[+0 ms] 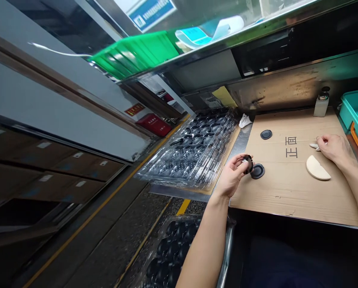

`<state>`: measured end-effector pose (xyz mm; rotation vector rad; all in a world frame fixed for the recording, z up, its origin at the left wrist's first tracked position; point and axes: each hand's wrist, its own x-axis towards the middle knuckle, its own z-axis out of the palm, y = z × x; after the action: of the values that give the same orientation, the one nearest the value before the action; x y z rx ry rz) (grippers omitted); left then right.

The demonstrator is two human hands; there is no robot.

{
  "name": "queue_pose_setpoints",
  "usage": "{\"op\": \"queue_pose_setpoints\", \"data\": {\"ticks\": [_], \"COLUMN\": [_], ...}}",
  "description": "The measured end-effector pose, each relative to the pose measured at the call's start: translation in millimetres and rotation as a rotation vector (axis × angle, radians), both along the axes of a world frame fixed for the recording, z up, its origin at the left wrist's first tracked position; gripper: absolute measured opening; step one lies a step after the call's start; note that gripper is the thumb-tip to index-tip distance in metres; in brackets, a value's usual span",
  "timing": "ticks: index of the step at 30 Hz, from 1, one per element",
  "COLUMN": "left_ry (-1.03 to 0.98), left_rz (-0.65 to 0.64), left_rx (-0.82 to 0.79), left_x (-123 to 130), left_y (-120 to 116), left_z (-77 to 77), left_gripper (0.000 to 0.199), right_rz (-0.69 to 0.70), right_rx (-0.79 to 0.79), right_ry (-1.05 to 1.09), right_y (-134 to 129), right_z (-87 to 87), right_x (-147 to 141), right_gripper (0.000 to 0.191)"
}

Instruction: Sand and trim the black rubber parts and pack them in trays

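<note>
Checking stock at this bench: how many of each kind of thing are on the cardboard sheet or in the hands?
Black round discs, one in the left hand: 3
Cream half-moon pad: 1
Small white cloth: 1
Clear pump bottle: 1
Total: 6

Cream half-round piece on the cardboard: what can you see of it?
The cream half-round piece is a matte, semicircular pad, its material unclear. It lies flat on the brown cardboard sheet, with its curved edge toward the lower left and its straight edge toward the right hand, which it does not touch.
</note>
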<state>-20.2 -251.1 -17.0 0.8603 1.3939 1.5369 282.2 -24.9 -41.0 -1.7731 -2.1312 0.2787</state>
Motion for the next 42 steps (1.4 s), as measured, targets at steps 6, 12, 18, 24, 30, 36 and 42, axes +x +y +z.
{"op": "queue_pose_setpoints", "data": {"ticks": [6, 12, 18, 24, 30, 36, 42], "left_ry": [-0.577, -0.56, 0.167, 0.665, 0.158, -0.529, -0.558], "left_rz": [-0.14, -0.173, 0.005, -0.122, 0.105, -0.038, -0.044], "left_rx": [-0.09, -0.09, 0.011, -0.016, 0.044, -0.051, -0.068], "left_x": [8.9, 14.6, 10.4, 5.9, 5.8, 12.3, 17.0], "left_y": [-9.8, -10.2, -2.3, 11.1, -1.6, -13.8, -11.5], "left_z": [-8.4, -7.6, -9.1, -18.8, -4.7, -0.5, -0.6], "left_gripper": [0.052, 0.051, 0.049, 0.049, 0.054, 0.059, 0.06], "right_rz": [0.003, -0.017, 0.01, -0.003, 0.005, -0.001, -0.002], "right_rx": [-0.002, 0.014, 0.041, 0.026, 0.011, 0.008, 0.016], "right_ry": [-0.003, 0.0, 0.0, -0.017, 0.002, 0.007, 0.0], "right_y": [4.9, 8.0, 6.9, 2.8, 1.6, 5.5, 4.4], "right_z": [-5.1, -10.1, -9.0, -3.9, -2.1, -5.2, -4.0], "right_x": [1.5, 2.1, 2.4, 1.4, 0.9, 2.1, 1.7], "right_gripper": [0.042, 0.044, 0.043, 0.043, 0.042, 0.042, 0.043]}}
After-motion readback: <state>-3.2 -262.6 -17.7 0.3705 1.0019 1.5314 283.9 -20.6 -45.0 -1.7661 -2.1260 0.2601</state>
